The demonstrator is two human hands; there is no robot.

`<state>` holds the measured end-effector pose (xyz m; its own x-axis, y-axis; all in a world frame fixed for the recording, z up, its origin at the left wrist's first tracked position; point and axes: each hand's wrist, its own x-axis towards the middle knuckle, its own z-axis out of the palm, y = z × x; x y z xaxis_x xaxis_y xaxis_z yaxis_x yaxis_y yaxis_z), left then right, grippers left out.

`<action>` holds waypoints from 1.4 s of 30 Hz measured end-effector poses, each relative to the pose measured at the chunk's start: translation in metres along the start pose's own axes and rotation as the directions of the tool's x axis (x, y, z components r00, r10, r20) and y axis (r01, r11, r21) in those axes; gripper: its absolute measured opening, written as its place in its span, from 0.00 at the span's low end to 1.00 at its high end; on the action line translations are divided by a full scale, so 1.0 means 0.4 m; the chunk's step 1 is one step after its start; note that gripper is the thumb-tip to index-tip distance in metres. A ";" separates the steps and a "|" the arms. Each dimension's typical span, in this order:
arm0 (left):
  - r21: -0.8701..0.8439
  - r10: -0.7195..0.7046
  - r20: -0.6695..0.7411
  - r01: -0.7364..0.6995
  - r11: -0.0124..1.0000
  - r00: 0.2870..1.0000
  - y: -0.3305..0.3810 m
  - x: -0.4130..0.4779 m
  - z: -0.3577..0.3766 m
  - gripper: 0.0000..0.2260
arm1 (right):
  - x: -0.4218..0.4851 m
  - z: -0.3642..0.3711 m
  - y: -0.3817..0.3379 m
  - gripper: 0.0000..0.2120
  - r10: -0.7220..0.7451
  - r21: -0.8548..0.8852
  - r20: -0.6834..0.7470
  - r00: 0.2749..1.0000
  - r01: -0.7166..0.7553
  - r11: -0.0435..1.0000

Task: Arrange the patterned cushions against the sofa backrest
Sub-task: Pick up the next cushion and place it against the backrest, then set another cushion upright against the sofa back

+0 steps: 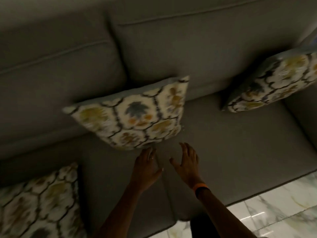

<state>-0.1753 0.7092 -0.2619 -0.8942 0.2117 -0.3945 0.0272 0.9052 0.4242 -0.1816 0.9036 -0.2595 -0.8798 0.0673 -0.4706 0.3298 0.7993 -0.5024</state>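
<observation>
One cushion point(130, 115) leans tilted against backrest point(171, 48).

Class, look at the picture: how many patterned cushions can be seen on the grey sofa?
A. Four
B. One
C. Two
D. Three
D: one cushion leans on the backrest in the middle, a second cushion sits at the far right, and a third cushion lies at the lower left; both open hands, the left hand and the right hand, hold none.
</observation>
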 end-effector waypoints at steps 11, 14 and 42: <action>-0.094 -0.485 -0.161 0.476 0.875 0.860 -0.901 -0.559 -0.133 0.39 | -0.284 0.691 -0.605 0.42 -0.126 0.011 0.227 0.966 0.127 0.992; -0.306 -0.704 -0.164 0.642 0.702 0.691 -1.050 -0.663 -0.151 0.43 | -0.330 0.835 -0.696 0.50 -0.072 0.232 0.429 0.901 -0.033 0.972; -0.939 -0.666 -0.280 -0.054 0.339 0.691 -1.351 -0.566 -0.534 0.57 | -0.136 0.740 -1.126 0.14 -0.299 0.543 0.172 0.939 0.163 0.824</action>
<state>-0.0827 0.0935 -0.2278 -0.7613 -0.5596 -0.3274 -0.3627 -0.0510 0.9305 -0.1811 0.3632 -0.2222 -0.8655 -0.2784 -0.4163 0.3142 0.3454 -0.8843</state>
